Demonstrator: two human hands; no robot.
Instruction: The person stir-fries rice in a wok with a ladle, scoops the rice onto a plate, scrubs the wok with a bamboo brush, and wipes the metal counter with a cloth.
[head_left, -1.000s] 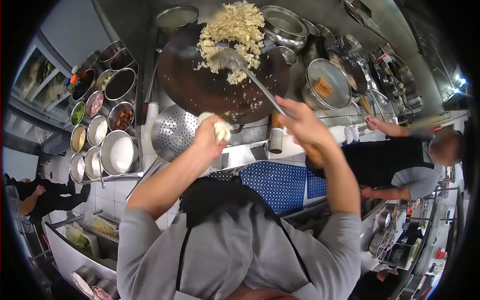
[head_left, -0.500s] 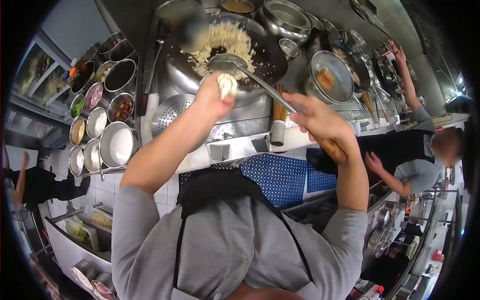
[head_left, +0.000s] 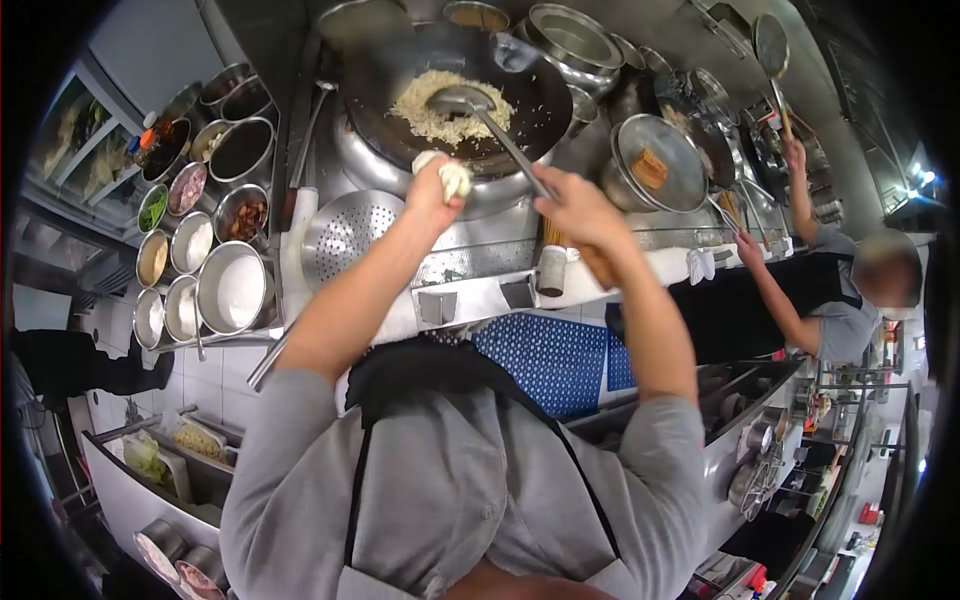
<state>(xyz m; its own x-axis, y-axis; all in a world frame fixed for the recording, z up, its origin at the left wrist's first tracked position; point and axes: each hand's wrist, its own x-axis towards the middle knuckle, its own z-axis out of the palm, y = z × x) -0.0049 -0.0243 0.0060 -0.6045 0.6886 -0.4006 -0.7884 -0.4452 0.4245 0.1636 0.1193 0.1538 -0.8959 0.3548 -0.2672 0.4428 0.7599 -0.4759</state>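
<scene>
Stnls ctr (head_left: 455,264), tiled flr (head_left: 215,388), wok (head_left: 535,112) w/ rice (head_left: 418,105)

Perforated strainer (head_left: 345,232), blue patterned mat (head_left: 540,360), sieve (head_left: 688,172) holding a brown block (head_left: 650,168)

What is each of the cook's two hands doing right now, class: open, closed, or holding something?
Left hand: closed on a pale cloth, at the near edge of the wok.
Right hand: closed, holding the ladle.
</scene>
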